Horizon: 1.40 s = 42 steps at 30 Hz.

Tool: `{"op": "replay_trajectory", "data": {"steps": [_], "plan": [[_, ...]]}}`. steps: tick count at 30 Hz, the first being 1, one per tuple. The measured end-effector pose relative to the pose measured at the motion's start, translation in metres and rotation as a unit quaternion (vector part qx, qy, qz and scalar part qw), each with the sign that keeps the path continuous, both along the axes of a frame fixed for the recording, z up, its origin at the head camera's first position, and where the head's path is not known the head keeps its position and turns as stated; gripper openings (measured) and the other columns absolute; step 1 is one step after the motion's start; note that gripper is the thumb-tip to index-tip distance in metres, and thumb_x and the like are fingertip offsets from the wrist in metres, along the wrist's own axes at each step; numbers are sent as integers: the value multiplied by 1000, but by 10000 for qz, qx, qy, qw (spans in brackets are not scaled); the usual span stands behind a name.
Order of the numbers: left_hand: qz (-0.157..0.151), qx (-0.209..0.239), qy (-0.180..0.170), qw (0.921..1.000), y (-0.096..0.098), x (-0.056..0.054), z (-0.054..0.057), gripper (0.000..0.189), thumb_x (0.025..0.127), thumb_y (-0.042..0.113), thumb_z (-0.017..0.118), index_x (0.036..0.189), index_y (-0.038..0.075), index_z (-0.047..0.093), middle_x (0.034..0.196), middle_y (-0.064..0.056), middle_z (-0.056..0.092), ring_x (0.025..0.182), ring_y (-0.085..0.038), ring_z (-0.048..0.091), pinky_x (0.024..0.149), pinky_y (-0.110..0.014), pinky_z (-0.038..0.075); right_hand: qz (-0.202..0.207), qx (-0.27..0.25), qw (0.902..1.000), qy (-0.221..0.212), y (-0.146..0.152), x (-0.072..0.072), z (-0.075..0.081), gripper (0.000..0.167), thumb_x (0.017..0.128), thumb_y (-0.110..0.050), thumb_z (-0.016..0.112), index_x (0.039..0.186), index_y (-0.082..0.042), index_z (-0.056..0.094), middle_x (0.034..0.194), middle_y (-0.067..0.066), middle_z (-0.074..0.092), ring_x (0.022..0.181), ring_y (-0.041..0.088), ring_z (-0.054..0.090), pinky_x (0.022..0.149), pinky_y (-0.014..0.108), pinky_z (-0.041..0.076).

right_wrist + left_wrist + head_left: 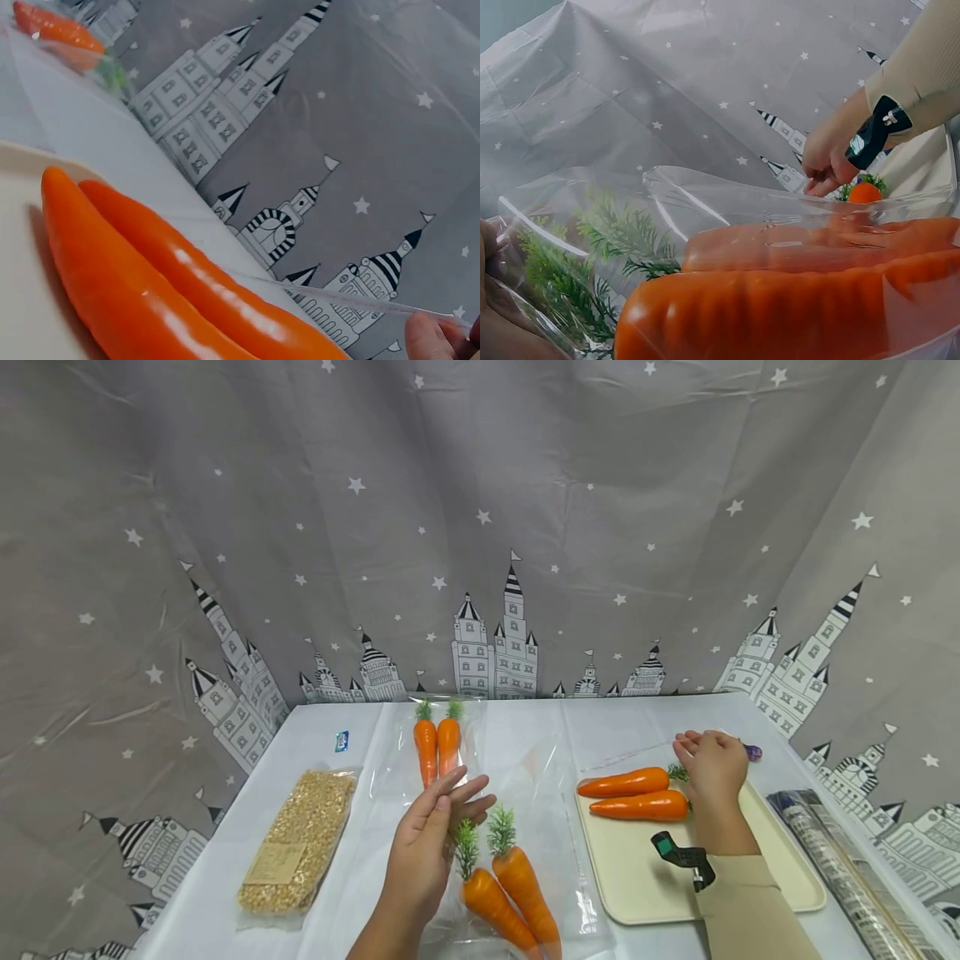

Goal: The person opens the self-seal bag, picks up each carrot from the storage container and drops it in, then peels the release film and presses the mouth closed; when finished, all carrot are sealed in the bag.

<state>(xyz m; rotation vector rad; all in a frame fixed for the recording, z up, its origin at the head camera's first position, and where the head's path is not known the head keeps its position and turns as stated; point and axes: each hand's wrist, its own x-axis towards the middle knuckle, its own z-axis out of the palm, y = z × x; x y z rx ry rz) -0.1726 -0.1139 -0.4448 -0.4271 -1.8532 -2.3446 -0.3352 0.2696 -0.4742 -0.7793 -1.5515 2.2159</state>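
My left hand (422, 852) is over a clear bag (543, 793) holding two orange carrots (525, 881) with green tops. Its fingers stretch out close to the leafy ends. In the left wrist view the bag's plastic (697, 199) stands up beside that hand, which shows only at the left edge. My right hand (716, 768) is above the far edge of a cream tray (637, 885). Between its thumb and fingers it pinches the end of a thin clear plastic strip (360, 300). Two loose carrots (637, 806) lie on the tray, their tops partly behind the right hand.
Another clear bag with two carrots (427, 747) lies at the back. On the left are a packet of grain-like pieces (300, 835) and a small blue wrapper (342, 742). A purple thing (753, 752) shows behind the right hand. Rolled, printed sheeting (847, 868) lies right of the tray.
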Motion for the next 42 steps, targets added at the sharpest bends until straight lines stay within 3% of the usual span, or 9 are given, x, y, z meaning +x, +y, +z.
{"op": "replay_trajectory", "data": {"steps": [3, 7, 10, 15, 21, 26, 35, 39, 42], "plan": [[-46, 33, 83, 9999, 0, 0, -1, 45, 116, 26, 36, 153, 3, 46, 145, -12, 65, 124, -23, 70, 105, -34, 56, 80, 332, 9993, -121, -4, -3, -1, 42, 112, -20, 43, 149, -1, 46, 123, 12, 62, 108, 21, 71, 85, 28, 60], [-93, 63, 79, 9999, -1, 0, -1, 45, 116, 27, 36, 153, 3, 45, 145, -10, 65, 125, -22, 70, 105, -34, 55, 313, 1203, 9915, -396, -7, -4, -3, 44, 112, -24, 44, 150, -1, 47, 130, 13, 61, 116, 22, 68, 91, 26, 58], [-81, 63, 31, 9999, -1, 0, -1, 45, 116, 27, 37, 153, 5, 46, 145, -10, 65, 125, -23, 69, 105, -33, 55, 394, 2037, 9767, -544, -6, -2, -7, 43, 112, -29, 45, 145, -2, 53, 128, 13, 63, 108, 16, 69, 87, 17, 58], [-28, 36, 30, 10000, -1, 1, -1, 45, 116, 28, 37, 153, 5, 46, 144, -8, 66, 125, -23, 70, 105, -34, 55, 393, 3191, 9456, -495, -4, 2, -10, 41, 110, -34, 47, 135, -6, 63, 119, 13, 67, 81, 4, 68, 70, 9, 55], [-2, 0, 44, 10000, 0, 1, -1, 44, 116, 27, 37, 153, 5, 47, 144, -9, 66, 124, -23, 70, 105, -34, 56, 498, 3273, 9421, -525, -3, 7, -10, 40, 111, -33, 47, 135, -6, 62, 121, 17, 68, 75, 4, 68, 66, 12, 57], [11, -27, 81, 10000, 0, 1, -2, 44, 116, 27, 37, 153, 5, 47, 144, -10, 66, 124, -23, 70, 105, -34, 56, 402, 3371, 9390, -554, 0, 7, -12, 38, 110, -32, 49, 133, -5, 63, 111, 13, 68, 72, 3, 68, 64, 12, 56], [2, -49, 97, 9999, 0, 2, -3, 44, 116, 27, 36, 153, 6, 47, 145, -13, 64, 125, -23, 70, 105, -34, 56, 229, 3305, 9422, -501, 3, 6, -13, 35, 109, -30, 52, 130, -4, 63, 106, 11, 68, 67, 0, 66, 63, 12, 56], [-32, -41, 159, 9999, -1, 2, -3, 45, 116, 27, 35, 153, 4, 46, 147, -20, 61, 125, -23, 70, 105, -33, 56, 179, 3263, 9440, -457, 5, 8, -10, 36, 108, -31, 52, 131, -5, 62, 108, 10, 66, 68, 2, 66, 64, 12, 56], [-65, 0, 222, 9997, -1, 2, -3, 45, 116, 26, 35, 153, 2, 45, 146, -17, 63, 124, -23, 70, 104, -33, 56, 187, 3171, 9472, -434, 5, 10, -8, 37, 108, -31, 53, 133, -6, 61, 109, 7, 64, 69, 4, 67, 65, 13, 57]]}}
